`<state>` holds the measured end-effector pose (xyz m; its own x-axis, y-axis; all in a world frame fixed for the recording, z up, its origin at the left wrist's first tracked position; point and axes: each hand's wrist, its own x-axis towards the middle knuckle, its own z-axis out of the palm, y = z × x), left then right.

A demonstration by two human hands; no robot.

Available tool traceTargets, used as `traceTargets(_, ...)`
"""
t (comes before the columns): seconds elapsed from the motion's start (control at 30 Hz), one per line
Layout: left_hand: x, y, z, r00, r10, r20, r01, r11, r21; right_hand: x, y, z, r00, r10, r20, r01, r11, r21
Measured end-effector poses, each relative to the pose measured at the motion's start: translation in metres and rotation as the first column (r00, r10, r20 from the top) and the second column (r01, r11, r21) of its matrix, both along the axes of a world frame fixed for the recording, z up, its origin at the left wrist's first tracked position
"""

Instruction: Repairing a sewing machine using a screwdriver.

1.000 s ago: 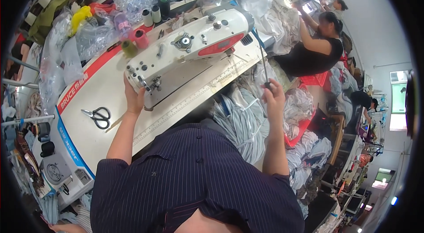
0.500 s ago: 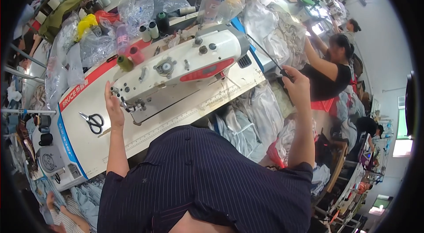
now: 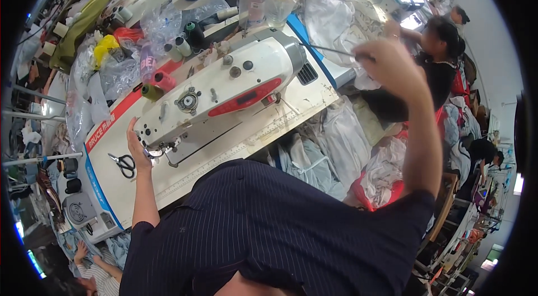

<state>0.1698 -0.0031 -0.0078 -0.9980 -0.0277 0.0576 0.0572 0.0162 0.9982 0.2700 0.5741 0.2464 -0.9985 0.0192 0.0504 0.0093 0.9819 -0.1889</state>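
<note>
A white industrial sewing machine (image 3: 224, 86) with a red panel and grey end sits on its pale table top (image 3: 224, 156). My left hand (image 3: 138, 147) is open, its fingers stretched up against the machine's left end, beside the needle area. On the right, my raised right hand (image 3: 389, 66), smeared by motion, is closed around a long thin screwdriver (image 3: 330, 49). Its dark shaft runs leftward to the machine's grey right end; whether the tip touches is unclear. Black-handled scissors (image 3: 124, 166) lie on the table left of my left hand.
Red and olive thread cones (image 3: 163, 80) stand behind the machine, with dark and white spools and clear plastic bags (image 3: 120, 74) around them. Pale garments (image 3: 336, 133) hang at the table's right front. A co-worker in black (image 3: 437, 80) sits at the right.
My right hand has risen and swung to the right, bringing the screwdriver from a steep slant to nearly level. My left hand stays by the machine's left end. The whole view has shifted slightly.
</note>
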Motion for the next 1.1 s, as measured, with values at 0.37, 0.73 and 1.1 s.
traceTargets(0.37,-0.003,0.007,-0.001,0.993,0.046,-0.108,-0.047,0.999,-0.008,-0.13,-0.014,0.047,0.902,0.052,0.429,-0.059,0.998,0.002)
traceTargets(0.73,-0.001,0.007,-0.004,0.993,0.074,-0.094,-0.073,0.997,0.014,0.087,-0.018,-0.155,0.876,-0.423,-0.232,0.273,0.83,-0.486)
traceTargets(1.1,0.007,-0.007,-0.005,0.949,0.069,-0.306,-0.182,0.917,-0.355,0.021,-0.043,-0.079,0.862,-0.332,-0.382,0.278,0.941,-0.193)
